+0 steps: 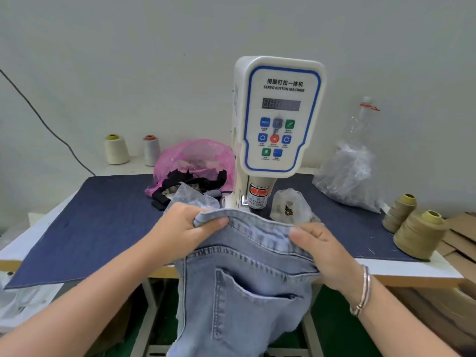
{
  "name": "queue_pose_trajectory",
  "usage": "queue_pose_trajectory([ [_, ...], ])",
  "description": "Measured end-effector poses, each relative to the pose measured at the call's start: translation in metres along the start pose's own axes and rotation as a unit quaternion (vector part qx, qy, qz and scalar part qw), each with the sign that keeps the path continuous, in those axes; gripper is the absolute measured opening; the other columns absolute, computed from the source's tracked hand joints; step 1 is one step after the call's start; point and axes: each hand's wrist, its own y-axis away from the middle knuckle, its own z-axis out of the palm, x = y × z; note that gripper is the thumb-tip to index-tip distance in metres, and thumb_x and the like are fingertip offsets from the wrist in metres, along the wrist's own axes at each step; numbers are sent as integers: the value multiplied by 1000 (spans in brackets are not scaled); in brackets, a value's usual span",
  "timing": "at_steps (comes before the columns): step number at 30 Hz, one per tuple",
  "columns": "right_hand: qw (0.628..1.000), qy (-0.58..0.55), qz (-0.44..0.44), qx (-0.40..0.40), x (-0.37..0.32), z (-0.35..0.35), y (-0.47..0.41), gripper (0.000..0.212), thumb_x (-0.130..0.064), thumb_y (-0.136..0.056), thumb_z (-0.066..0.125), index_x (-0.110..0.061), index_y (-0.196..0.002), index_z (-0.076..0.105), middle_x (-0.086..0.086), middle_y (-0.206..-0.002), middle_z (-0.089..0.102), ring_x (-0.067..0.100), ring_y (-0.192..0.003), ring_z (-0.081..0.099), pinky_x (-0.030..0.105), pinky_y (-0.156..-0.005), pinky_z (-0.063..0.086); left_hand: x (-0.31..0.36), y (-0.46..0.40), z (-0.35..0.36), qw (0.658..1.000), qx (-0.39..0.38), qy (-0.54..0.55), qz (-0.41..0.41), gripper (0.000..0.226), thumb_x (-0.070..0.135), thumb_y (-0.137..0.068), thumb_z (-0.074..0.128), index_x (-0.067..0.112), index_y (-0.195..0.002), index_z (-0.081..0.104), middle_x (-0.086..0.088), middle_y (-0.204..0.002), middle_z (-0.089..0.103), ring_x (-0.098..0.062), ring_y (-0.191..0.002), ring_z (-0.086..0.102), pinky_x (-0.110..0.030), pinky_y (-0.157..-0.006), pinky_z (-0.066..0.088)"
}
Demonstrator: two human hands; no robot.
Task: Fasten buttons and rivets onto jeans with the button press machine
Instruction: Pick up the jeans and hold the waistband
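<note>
Hiding press machine point(275, 117) base: jeans point(247, 266) gripped by both hands.

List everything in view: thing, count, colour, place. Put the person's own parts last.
jeans: one pair, light blue, held up in front of the machine, hanging below the table edge
servo button machine: one, white with blue trim, centre of the table
denim mat: one, dark blue, covering the table top
pink plastic bag: one, left of the machine, black scraps spilling out
clear plastic bags: one large, right rear; smaller ones beside the machine base
plastic bottle: one, clear, behind the large bag
thread cones: two pale at left rear, two olive at right edge
bracelet: silver, right wrist
left hand: gripping the waistband
right hand: gripping the waistband
</note>
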Motion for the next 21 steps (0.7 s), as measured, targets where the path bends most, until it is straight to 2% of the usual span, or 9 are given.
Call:
queue_pose_trajectory([
  [2, 998, 36, 40, -33, 3, 0, -6, 38, -52, -73, 64, -18, -83, 76, 2, -73, 68, 12, -66, 59, 22, -66, 47, 0, -3, 0, 997, 13, 78, 18, 44, 36, -93, 54, 5, -62, 58, -4, -60, 53, -14, -54, 45, -26, -57, 41],
  [4, 976, 171, 66, -118, 3, -5, -10, 58, -52, -66, 69, -3, -98, 67, 13, -83, 64, 15, -76, 53, 28, -73, 42, 1, -1, 0, 988, -27, 152, -15, 36, 34, -93, 53, 26, -60, 64, 9, -58, 57, 0, -54, 49, -16, -58, 40],
  [6, 939, 293, 84, -162, 4, -8, -14, 48, -46, -72, 73, -4, -94, 63, 1, -81, 63, 8, -75, 54, 26, -69, 42, 1, 3, 6, 978, -71, 179, -84, 31, 40, -85, 51, 27, -62, 66, 12, -57, 61, 1, -53, 53, -16, -56, 42],
  [8, 930, 337, 84, -121, 10, -10, -18, 34, -37, -83, 70, -5, -89, 62, 3, -80, 67, 7, -73, 56, 27, -68, 44, -7, 3, 15, 977, -38, 157, -136, 34, 43, -86, 50, 21, -69, 70, 4, -66, 70, -8, -60, 64, -21, -60, 49],
  [11, 981, 156, 113, -21, 24, -6, -17, 16, -21, -91, 60, -7, -96, 66, -1, -88, 73, 10, -82, 66, 27, -77, 52, -20, -4, 21, 973, -20, 142, -179, 45, 45, -90, 52, 4, -80, 67, -6, -74, 71, -24, -68, 66, -30, -66, 50],
  [14, 983, -92, 145, 62, 35, -2, -12, 27, -20, -82, 58, -9, -105, 67, 10, -105, 72, 21, -97, 69, 30, -82, 56, -29, -6, 13, 969, -156, 54, -183, 59, 69, -77, 61, 17, -57, 40, 14, -50, 39, -6, -47, 36, -20, -49, 28],
  [16, 974, -157, 123, 104, 35, -3, -11, 29, -23, -80, 59, -8, -103, 69, 16, -106, 71, 26, -96, 69, 33, -81, 56, -32, -4, 12, 938, -283, -60, -193, 61, 75, -64, 65, 23, -55, 33, 13, -47, 31, -7, -46, 29, -21, -47, 20],
  [18, 965, -214, 82, 127, 34, -7, -13, 27, -24, -83, 59, -6, -97, 73, 21, -103, 70, 29, -91, 70, 35, -74, 58, -36, 0, 17, 899, -365, -145, -193, 56, 72, -64, 67, 21, -57, 42, 12, -52, 39, -11, -51, 35, -25, -51, 26],
  [21, 961, -230, 74, 134, 33, -13, -18, 26, -27, -84, 58, -10, -95, 76, 18, -103, 71, 28, -92, 70, 32, -70, 57, -29, -2, 15, 917, -336, -149, -155, 48, 60, -74, 67, 18, -60, 46, 10, -56, 43, -9, -52, 40, -26, -53, 30],
])
